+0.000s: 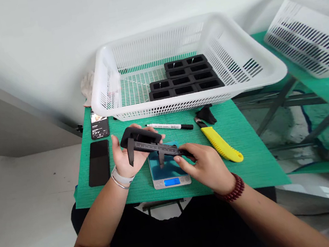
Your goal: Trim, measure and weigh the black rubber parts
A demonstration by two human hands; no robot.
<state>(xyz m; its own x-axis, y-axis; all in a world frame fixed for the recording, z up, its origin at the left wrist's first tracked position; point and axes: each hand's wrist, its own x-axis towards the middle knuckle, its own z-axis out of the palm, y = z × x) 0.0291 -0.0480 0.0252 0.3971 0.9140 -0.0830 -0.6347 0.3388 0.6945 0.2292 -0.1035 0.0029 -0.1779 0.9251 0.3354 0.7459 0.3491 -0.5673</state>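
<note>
My left hand (133, 160) holds up a black hollow rectangular part (141, 134), its palm beneath it and the thumb standing free at the left. In my right hand (206, 164) is a dark vernier caliper (152, 146), gripped at its right end. The caliper lies across the near side of the black part, with its jaws pointing down and spread apart. Below both hands sits a small digital scale (158, 184) with a lit blue display, partly hidden by the caliper and my hands.
A white slotted basket (192, 102) at the back holds several similar black parts (187, 79). On the green table (252, 172) lie a white marker (165, 126), a yellow-handled knife (221, 144), a black scrap (206, 114) and two phones (98, 163). Another basket (303, 40) stands right.
</note>
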